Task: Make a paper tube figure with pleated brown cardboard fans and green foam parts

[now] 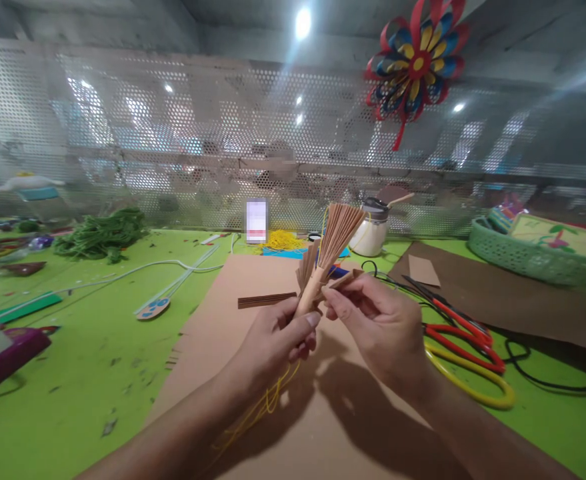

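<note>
Head view: pleated brown paper piece (330, 253) held above a tan sheet (213, 333), its fanned end up, leaning slightly right; rolled stem (311, 291) at its lower end. Left hand (287, 328) curled around the stem, thumb laid against it. Right hand (385, 320) pinching a brown paper flap (345, 280) between thumb and fingers, beside the stem; join between flap and stem cannot be told. Dark ridged strip (267, 302) juts leftward just above the left hand. Yellow cords (273, 399) trail below that hand. Sheet lies on a green surface (97, 367). Right side: red-handled scissors (460, 319), yellow handle (507, 397) just beside. Beyond: white jar (373, 235), yellow string heap (283, 239). Far right: green basket (533, 260).
</note>
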Motion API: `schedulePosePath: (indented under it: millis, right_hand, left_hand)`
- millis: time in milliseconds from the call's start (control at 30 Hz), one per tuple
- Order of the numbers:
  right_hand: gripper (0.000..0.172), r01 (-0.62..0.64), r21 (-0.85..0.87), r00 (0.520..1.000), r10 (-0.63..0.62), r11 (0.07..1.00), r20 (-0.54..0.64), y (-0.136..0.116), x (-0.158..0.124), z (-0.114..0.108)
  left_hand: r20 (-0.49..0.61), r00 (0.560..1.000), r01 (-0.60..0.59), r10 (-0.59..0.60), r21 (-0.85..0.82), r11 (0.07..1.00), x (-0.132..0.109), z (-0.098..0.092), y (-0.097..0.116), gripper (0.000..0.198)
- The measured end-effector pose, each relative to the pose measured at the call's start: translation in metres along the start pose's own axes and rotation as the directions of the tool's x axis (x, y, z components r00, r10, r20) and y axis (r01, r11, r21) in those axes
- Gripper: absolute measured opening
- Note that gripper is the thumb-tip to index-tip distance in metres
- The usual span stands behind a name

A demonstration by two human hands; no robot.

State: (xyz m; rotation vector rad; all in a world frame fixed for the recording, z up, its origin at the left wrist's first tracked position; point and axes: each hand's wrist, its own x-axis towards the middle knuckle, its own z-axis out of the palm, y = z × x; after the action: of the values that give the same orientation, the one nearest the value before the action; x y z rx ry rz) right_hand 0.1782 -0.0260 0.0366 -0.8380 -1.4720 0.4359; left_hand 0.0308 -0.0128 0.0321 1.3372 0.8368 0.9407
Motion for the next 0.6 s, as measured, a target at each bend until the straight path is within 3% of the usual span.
schedulePosePath:
  millis: [433,600]
  right_hand:
    - [0.005,-0.018,0.053,1.0,0.017,0.998,0.024,0.0003,-0.001,0.0001]
    - [0.006,-0.018,0.062,0.999,0.016,0.998,0.033,-0.0008,0.0003,-0.0002]
  left_hand:
    - [-0.074,0.997,-0.008,0.012,0.064,0.998,-0.0015,0.0061,0.002,0.026]
    - [-0.053,0.999,0.0,0.004,0.076,0.997,-0.0003,0.0053,0.0015,0.027]
